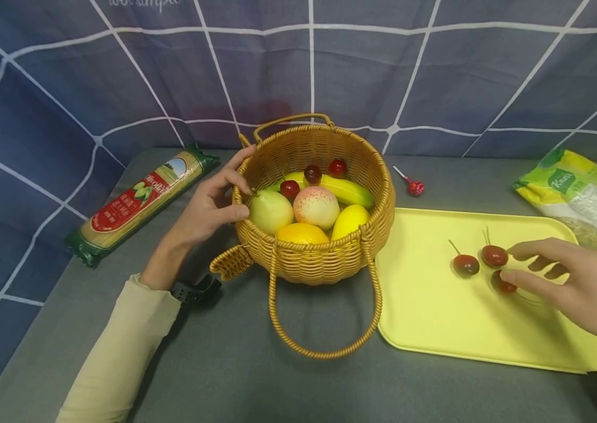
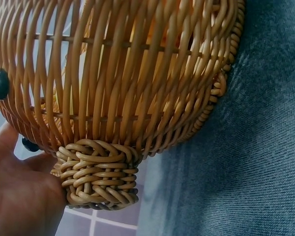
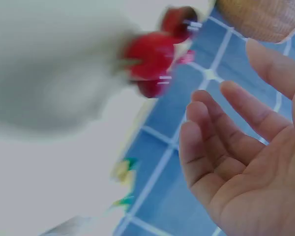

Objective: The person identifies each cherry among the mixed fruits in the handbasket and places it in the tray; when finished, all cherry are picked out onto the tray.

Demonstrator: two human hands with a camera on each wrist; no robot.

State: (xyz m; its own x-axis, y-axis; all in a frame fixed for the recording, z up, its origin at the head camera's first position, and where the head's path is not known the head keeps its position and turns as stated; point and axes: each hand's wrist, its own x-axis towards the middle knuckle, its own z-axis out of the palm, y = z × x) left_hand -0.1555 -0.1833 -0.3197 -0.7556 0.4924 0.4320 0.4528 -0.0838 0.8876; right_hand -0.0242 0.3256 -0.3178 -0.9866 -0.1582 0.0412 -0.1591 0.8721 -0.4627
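Note:
A round wicker basket (image 1: 324, 267) stands mid-table with one handle folded down in front. Inside lie a green pear (image 1: 270, 212), a peach (image 1: 316, 207), an orange (image 1: 301, 234), a lemon (image 1: 350, 221), a banana (image 1: 348, 190) and dark red cherries (image 1: 312, 174). My left hand (image 1: 211, 200) grips the basket's left rim, fingers over the edge and thumb on it. Over the yellow tray (image 1: 420, 317), my right hand (image 1: 589, 282) hovers beside three stemmed cherries (image 1: 465, 265), its fingertips close to two of them. In the right wrist view its loosely bent fingers (image 3: 246, 110) hold nothing.
A pasta packet (image 1: 142, 202) lies left of the basket. Behind the tray is a red lollipop (image 1: 414, 187), and a green and yellow bag (image 1: 589, 200) sits at the tray's far right corner. A blue checked cloth (image 1: 356, 76) hangs along the back.

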